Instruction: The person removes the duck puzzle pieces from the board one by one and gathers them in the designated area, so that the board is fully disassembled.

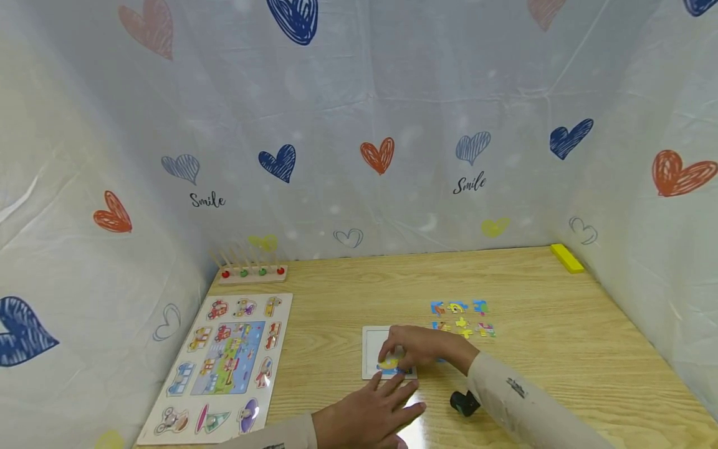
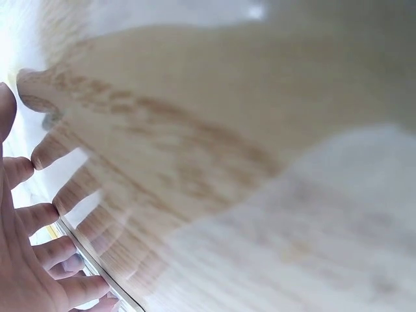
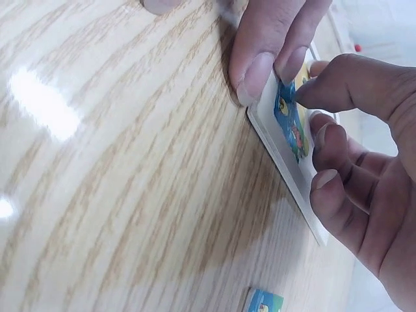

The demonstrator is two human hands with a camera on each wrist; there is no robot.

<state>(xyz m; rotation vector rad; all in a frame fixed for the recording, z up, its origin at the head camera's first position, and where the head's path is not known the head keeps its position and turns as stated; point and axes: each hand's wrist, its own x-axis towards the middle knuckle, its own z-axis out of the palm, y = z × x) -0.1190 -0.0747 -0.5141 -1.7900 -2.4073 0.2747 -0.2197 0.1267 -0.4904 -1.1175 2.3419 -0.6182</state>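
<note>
A small white puzzle tray (image 1: 370, 337) lies on the table, with blue and yellow jigsaw pieces (image 3: 290, 107) joined at its near side. Reaching over it from the right, my right hand (image 1: 417, 345) has thumb and fingers bent round a yellow puzzle piece (image 1: 388, 363), which the fingers partly hide. My left hand (image 1: 373, 411) spreads its fingers at the tray's near edge. In the right wrist view, left fingertips (image 3: 257, 75) touch the tray's corner beside the blue pieces. The left wrist view shows the left hand (image 2: 29, 253) with fingers extended along the tray edge.
Loose jigsaw pieces (image 1: 462, 323) lie in rows right of the tray. A large picture board (image 1: 283, 349) is at left, with a wooden peg stand (image 1: 252, 277) behind it. A black object (image 1: 462, 404) sits beside the right forearm; a yellow block (image 1: 566, 258) lies far right.
</note>
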